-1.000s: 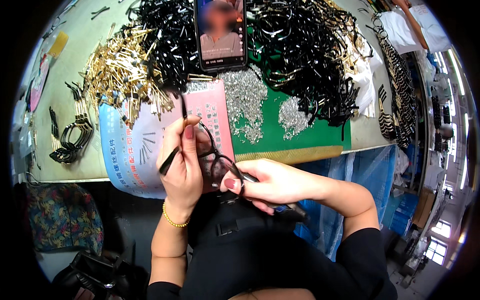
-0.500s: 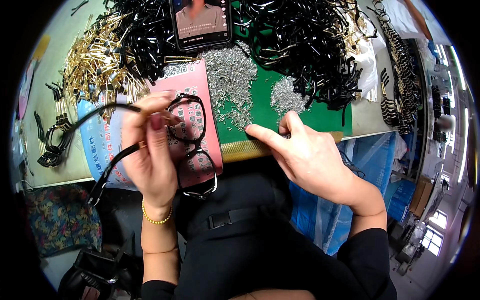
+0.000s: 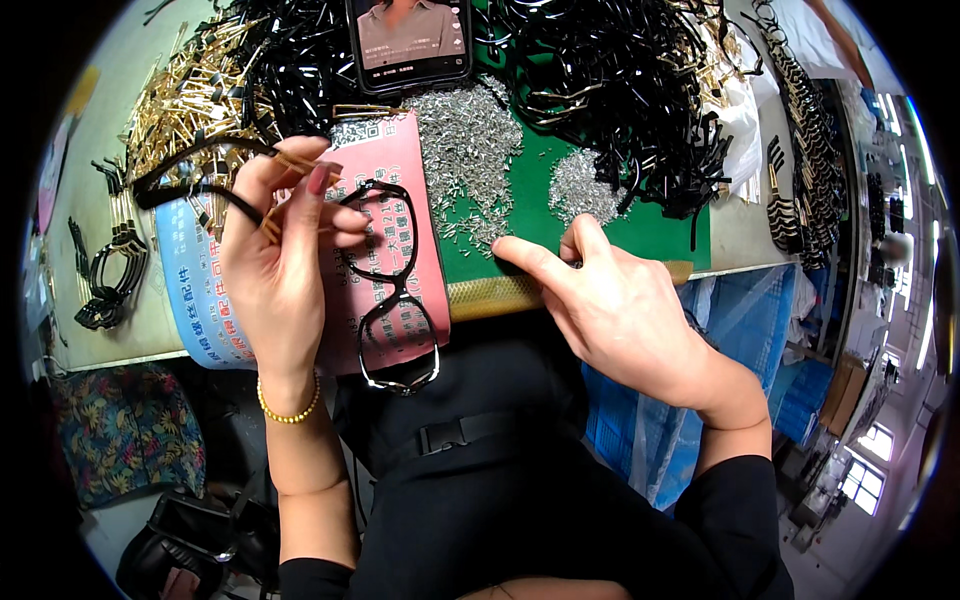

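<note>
My left hand (image 3: 275, 250) is closed on two black-and-gold eyeglass temples (image 3: 205, 150), pinched between thumb and fingers with their dark ends pointing left. Beside its lower fingers is a black glasses front (image 3: 402, 290), over the pink part of a printed sheet (image 3: 385, 160) and past the table edge. Whether those fingers grip its rim cannot be told. My right hand (image 3: 625, 310) reaches its index fingertip to the near edge of a heap of small silver screws (image 3: 465, 150). Its other fingers are curled, with something dark partly hidden among them.
A second small screw pile (image 3: 582, 185) lies on the green mat (image 3: 530, 210). Behind are heaps of black glasses parts (image 3: 620, 90), gold-and-black temples (image 3: 205, 110) and a phone (image 3: 410, 50). Bundled temples (image 3: 115, 265) lie at left. Blue plastic sheeting (image 3: 690, 400) hangs below the right edge.
My left hand has shifted slightly left and up, turning the temples so they point more level. The right index fingertip stays at the screw heap. The view has shifted slightly.
</note>
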The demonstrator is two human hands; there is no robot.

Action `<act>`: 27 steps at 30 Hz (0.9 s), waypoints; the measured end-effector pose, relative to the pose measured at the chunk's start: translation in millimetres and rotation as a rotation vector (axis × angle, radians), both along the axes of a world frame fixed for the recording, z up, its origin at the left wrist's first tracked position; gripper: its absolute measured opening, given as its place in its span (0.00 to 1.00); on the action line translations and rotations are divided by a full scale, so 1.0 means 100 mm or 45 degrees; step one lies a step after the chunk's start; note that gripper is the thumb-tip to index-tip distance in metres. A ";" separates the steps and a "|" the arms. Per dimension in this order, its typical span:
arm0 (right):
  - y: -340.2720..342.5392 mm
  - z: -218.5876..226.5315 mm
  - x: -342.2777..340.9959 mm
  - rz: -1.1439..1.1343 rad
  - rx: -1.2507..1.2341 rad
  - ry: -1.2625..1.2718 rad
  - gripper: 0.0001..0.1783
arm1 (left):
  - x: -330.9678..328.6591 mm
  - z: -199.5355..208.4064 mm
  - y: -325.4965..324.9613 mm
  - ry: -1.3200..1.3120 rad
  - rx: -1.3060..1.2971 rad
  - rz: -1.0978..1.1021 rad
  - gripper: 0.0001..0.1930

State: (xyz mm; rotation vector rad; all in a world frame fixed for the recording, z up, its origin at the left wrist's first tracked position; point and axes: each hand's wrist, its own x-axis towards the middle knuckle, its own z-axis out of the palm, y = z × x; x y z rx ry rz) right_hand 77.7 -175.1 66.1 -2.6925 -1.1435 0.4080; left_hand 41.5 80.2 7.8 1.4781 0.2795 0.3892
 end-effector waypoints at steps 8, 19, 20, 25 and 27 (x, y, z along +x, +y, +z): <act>0.03 0.00 -0.01 0.067 -0.124 -0.052 0.40 | -0.07 0.05 -0.03 0.277 0.046 -0.219 0.11; 0.20 0.06 0.11 0.201 0.062 0.188 0.36 | -0.25 0.06 -0.10 0.332 0.098 -0.376 0.11; 0.22 0.04 0.11 0.216 0.065 0.164 0.36 | -0.24 0.07 -0.10 0.334 0.110 -0.386 0.11; 0.26 0.04 0.15 0.270 0.030 0.142 0.35 | -0.25 0.02 -0.10 0.295 0.185 -0.377 0.10; 0.26 0.04 0.16 0.277 0.022 0.157 0.34 | -0.26 0.01 -0.11 0.273 0.244 -0.377 0.09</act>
